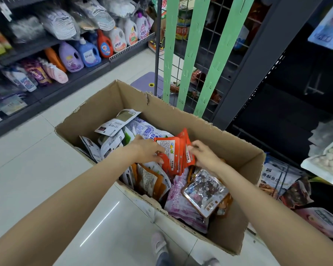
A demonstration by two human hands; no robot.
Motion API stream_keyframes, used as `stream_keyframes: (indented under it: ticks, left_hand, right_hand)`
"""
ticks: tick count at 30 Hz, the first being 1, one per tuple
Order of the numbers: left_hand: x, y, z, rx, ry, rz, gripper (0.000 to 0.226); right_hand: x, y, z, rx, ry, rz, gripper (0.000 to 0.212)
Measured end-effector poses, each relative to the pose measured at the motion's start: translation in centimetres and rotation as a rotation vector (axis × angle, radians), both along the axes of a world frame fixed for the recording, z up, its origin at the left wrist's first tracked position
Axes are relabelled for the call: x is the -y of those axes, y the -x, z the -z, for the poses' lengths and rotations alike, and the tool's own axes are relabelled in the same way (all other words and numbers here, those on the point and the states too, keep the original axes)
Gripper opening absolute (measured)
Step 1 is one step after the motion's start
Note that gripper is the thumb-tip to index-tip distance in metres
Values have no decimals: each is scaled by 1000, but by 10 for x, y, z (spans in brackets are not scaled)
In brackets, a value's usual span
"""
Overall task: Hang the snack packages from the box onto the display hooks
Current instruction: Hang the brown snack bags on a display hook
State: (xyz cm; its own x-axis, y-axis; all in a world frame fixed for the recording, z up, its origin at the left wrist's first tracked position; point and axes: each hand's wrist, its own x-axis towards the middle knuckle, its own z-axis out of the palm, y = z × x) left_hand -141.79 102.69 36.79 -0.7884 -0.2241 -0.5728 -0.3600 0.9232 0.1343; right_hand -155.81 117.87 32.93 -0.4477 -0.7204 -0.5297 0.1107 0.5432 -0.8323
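Both hands grasp a stack of glossy red-orange snack packets [176,154] inside the cardboard box [236,148]: left hand [146,148] pinches its left edge, right hand [204,154] its right. More crinkly pouches lie below. Box sits on pale glossy floor tiles [37,160]; green hook strips [188,60] beyond, detergent shelves [52,56] far left.

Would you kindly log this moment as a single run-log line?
stage: picking from cardboard box | left hand: on orange snack packs | right hand: on same stack | green hook strips: empty
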Motion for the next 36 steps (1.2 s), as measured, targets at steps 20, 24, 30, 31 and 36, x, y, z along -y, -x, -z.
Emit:
stream_keyframes:
  ticks: [20, 24, 30, 31, 36]
  left_hand:
    - [-23, 20, 20, -201, 148, 116, 89]
    - [-24, 22, 21, -344, 11, -10, 47]
    - [-32, 23, 25, -311, 244, 75, 46]
    - [-32, 23, 25, -305, 303, 130, 45]
    - [-17, 19, 20, -175, 454, 115, 36]
  right_hand:
    - [21, -17, 55, -947, -764, -622, 59]
    - [25, -29, 47, -1015, -781, -730, 64]
    - [32, -4, 43, -1055, -606, -920, 53]
    - [31, 2, 40, -1060, -587, -952, 53]
    - [19, 12, 20, -1039, -501, -871, 32]
